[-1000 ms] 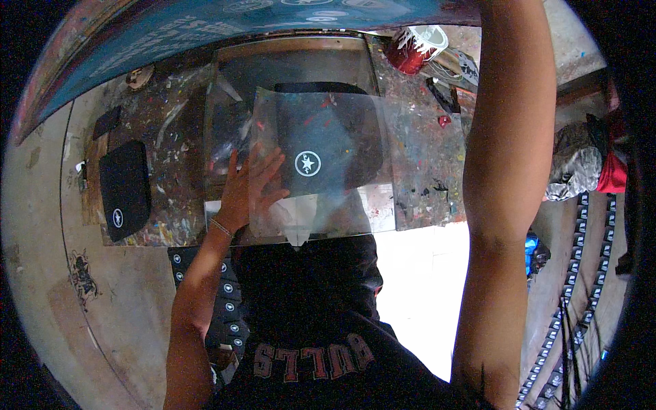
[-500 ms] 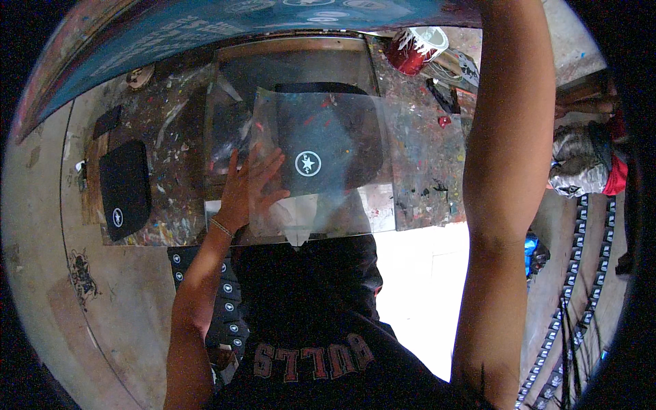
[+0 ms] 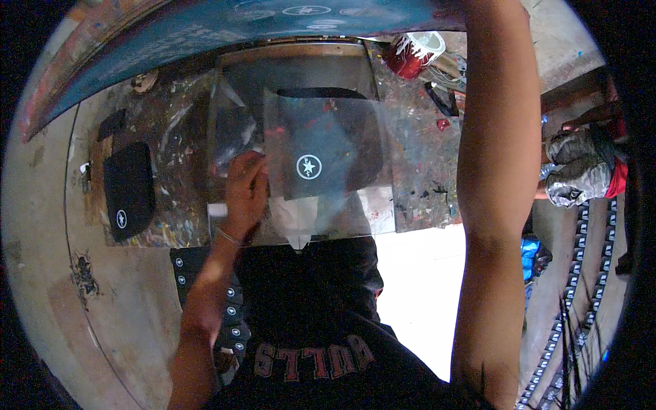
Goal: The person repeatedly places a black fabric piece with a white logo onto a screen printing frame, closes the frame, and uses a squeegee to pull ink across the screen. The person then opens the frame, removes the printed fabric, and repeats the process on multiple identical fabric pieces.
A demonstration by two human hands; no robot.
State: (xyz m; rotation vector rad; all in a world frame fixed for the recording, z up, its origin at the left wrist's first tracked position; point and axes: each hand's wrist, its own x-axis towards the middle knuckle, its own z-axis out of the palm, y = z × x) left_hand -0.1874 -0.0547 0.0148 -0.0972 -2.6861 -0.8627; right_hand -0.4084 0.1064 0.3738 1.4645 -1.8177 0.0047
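My left hand (image 3: 246, 191) is over the work board, fingers drawn together at the left edge of a clear plastic sheet (image 3: 342, 130). It appears to pinch that edge, though the fingertips are partly hidden. Beneath the sheet lies a black panel with rounded corners (image 3: 365, 164); a white ring-and-star print (image 3: 309, 167) shows over it. My right arm (image 3: 499, 137) stretches up past the top edge, its hand out of sight. Near where it leaves the view, a raised blue printing screen (image 3: 225, 31) with pale emblems spans the top.
The paint-spattered table (image 3: 174, 171) carries another black printed panel (image 3: 128, 195) at the left. A red paint can (image 3: 410, 58) with white drips stands at the back right. Rows of small printed pieces (image 3: 570, 266) lie at the right, near another person (image 3: 581, 167).
My left hand has gone from spread fingers on the sheet to fingers bunched at its left edge. That edge has moved slightly right. My right arm has shifted a little left.
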